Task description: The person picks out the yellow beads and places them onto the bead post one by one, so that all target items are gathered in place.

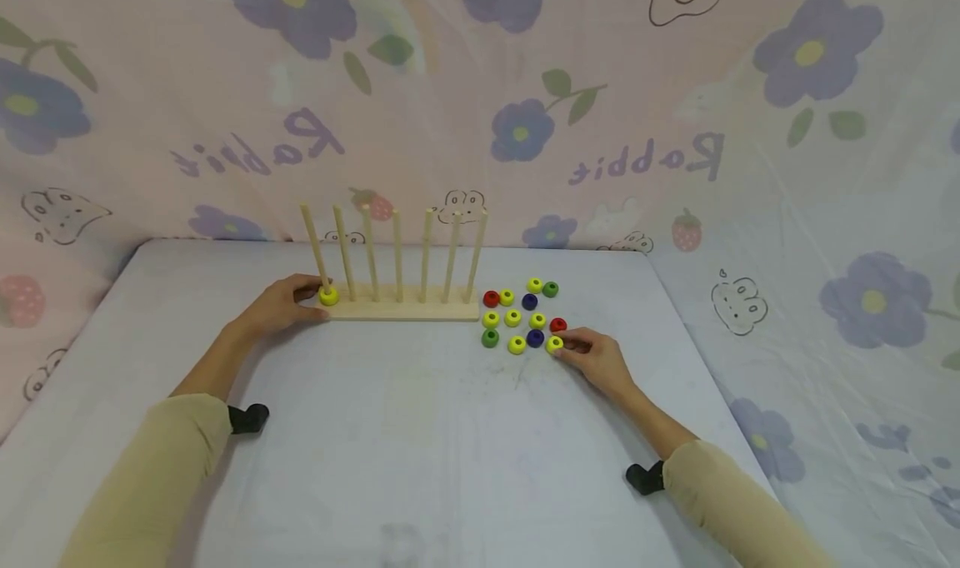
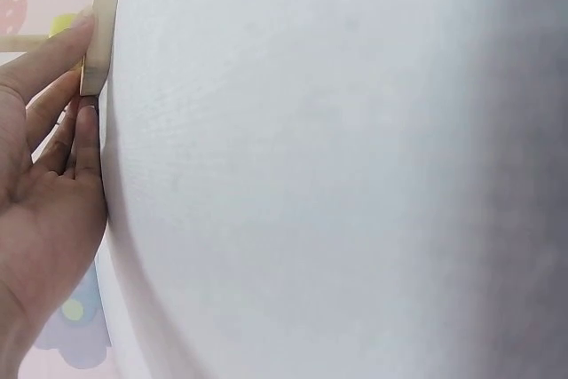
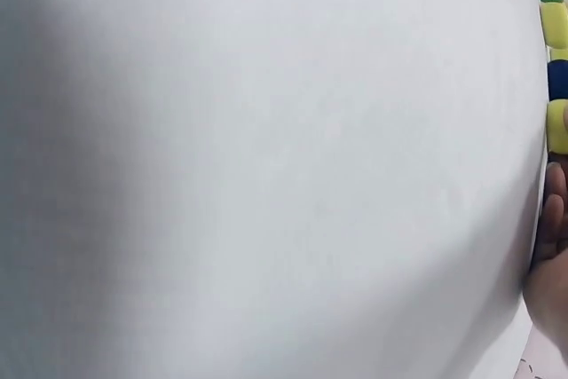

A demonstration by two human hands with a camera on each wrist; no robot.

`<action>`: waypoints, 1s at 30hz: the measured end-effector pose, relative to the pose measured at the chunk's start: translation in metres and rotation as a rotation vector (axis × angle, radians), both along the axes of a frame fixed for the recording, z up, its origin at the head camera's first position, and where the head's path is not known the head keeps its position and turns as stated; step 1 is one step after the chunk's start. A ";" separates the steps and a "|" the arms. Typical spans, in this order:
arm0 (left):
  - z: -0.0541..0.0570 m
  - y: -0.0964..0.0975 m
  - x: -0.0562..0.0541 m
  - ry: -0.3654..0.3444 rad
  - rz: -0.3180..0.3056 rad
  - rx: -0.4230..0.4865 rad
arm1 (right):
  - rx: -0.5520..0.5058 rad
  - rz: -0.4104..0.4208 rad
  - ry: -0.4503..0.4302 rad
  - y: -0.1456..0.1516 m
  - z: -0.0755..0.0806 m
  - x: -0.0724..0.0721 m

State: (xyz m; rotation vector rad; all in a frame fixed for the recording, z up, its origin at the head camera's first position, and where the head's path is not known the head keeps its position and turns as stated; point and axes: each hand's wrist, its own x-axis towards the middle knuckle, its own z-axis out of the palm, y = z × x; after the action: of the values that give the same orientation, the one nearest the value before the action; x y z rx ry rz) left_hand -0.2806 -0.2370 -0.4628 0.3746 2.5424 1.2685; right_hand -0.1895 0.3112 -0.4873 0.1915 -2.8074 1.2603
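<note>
A wooden peg stand [image 1: 408,310] with several upright pegs stands at the back of the table in the head view. One yellow bead [image 1: 328,296] sits low on its leftmost peg. My left hand [image 1: 281,306] grips the stand's left end, thumb along the front edge; the left wrist view shows that hand [image 2: 49,184] at the base's end [image 2: 105,24]. At the near right corner of the loose beads, my right hand [image 1: 600,363] pinches a yellow bead [image 1: 554,346] at table level. Only part of that bead [image 3: 556,129] shows in the right wrist view.
Right of the stand lie several loose beads: yellow [image 1: 512,318], red [image 1: 491,299], green [image 1: 490,338] and dark blue [image 1: 535,338]. A red bead [image 1: 558,325] lies just behind the pinched one. Patterned cloth [image 1: 420,127] hangs behind the white table [image 1: 390,451].
</note>
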 end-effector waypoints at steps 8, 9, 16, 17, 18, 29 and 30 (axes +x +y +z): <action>0.001 0.000 -0.001 -0.014 -0.002 -0.004 | 0.001 -0.008 0.027 -0.002 0.001 0.003; 0.002 0.000 -0.001 -0.014 -0.002 -0.006 | 0.006 -0.005 0.027 -0.002 0.001 0.003; -0.001 -0.001 0.000 -0.016 0.003 -0.007 | 0.040 0.032 0.006 0.000 0.003 0.002; -0.001 -0.001 0.000 -0.014 0.003 -0.005 | 0.039 0.044 0.002 0.000 0.005 0.002; -0.002 -0.001 0.000 -0.015 0.002 0.000 | 0.035 0.056 -0.002 -0.001 0.007 0.001; -0.002 0.000 -0.001 -0.013 0.004 0.012 | -0.022 0.121 0.043 -0.006 0.033 -0.007; -0.002 -0.001 -0.001 -0.013 0.006 0.014 | -0.019 0.117 0.053 -0.007 0.035 -0.008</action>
State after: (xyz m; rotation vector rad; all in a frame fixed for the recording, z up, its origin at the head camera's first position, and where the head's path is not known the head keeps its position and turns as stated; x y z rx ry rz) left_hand -0.2816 -0.2376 -0.4651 0.3613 2.5269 1.2874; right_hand -0.1979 0.3042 -0.4525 0.3872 -2.7744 1.2833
